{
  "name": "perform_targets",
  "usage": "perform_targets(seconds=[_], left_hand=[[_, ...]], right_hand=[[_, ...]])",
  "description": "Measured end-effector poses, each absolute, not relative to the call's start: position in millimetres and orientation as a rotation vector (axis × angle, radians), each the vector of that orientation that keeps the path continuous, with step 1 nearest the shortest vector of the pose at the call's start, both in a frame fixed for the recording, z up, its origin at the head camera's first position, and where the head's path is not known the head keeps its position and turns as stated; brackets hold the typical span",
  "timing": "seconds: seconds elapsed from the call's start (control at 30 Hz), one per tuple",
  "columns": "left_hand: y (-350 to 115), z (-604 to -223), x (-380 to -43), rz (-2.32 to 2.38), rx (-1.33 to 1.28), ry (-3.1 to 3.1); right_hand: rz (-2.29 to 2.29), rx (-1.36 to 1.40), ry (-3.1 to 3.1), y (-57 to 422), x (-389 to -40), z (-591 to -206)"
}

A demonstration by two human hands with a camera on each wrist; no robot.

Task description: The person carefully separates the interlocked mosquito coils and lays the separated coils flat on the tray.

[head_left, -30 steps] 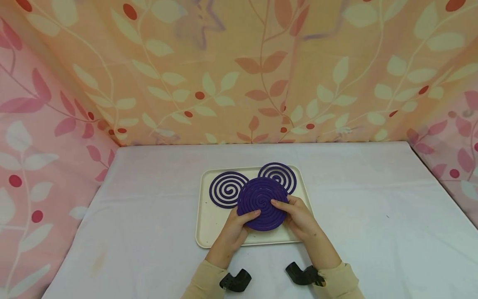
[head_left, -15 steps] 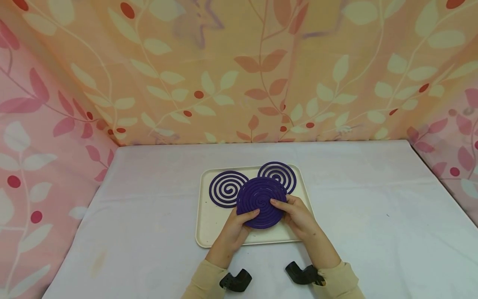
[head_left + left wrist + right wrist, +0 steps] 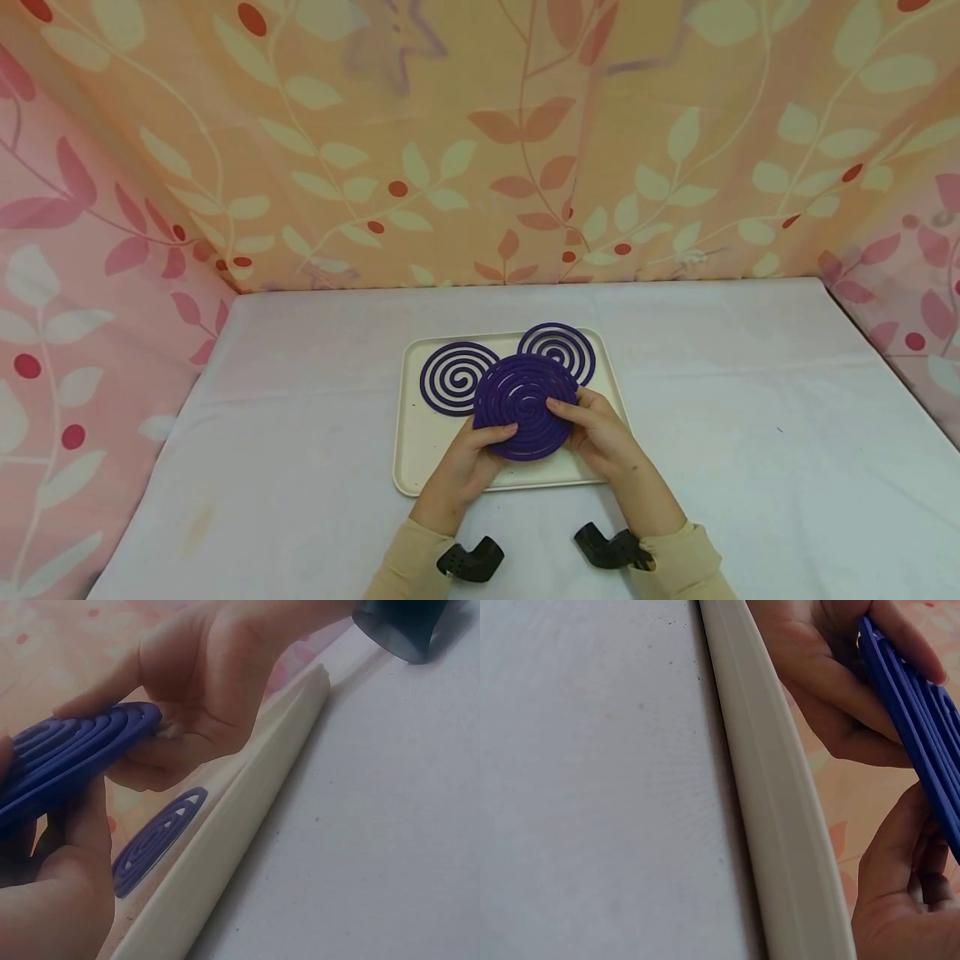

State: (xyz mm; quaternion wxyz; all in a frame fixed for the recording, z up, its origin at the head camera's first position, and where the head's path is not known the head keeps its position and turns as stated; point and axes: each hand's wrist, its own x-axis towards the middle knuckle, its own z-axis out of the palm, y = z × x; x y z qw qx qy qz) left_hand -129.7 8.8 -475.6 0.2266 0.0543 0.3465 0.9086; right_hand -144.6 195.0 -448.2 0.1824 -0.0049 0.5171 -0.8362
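A purple mosquito coil pair (image 3: pixel 525 379), nested into a nearly solid disc, is held above the tray between both hands. My left hand (image 3: pixel 467 467) grips its lower left edge, thumb on top and fingers underneath. My right hand (image 3: pixel 606 437) pinches the right edge, its thumb near the centre of the spiral. In the left wrist view the disc (image 3: pixel 75 754) is seen tilted, edge on. Two single purple coils, one on the left (image 3: pixel 461 381) and one at the back right (image 3: pixel 555 357), lie on the cream tray (image 3: pixel 427 462); the held disc partly covers both.
The tray's raised rim (image 3: pixel 780 787) runs just below the hands. A white cloth (image 3: pixel 300 433) covers the table, with patterned curtains (image 3: pixel 480 150) behind and at both sides. Black curved pieces (image 3: pixel 476 560) are fixed at both wrists.
The held coil pair has shifted very slightly left and its tilt varies a little. Both hands keep their grip, and the coils on the tray stay in place.
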Motion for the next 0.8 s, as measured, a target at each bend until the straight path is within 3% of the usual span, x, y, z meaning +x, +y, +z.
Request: perform_targets(seconds=[0.8], left_hand=[[6,-473,-132,2.459,0.256,1.082]], right_hand=[[-2.471,0.059,1.401,205,-148,-446]])
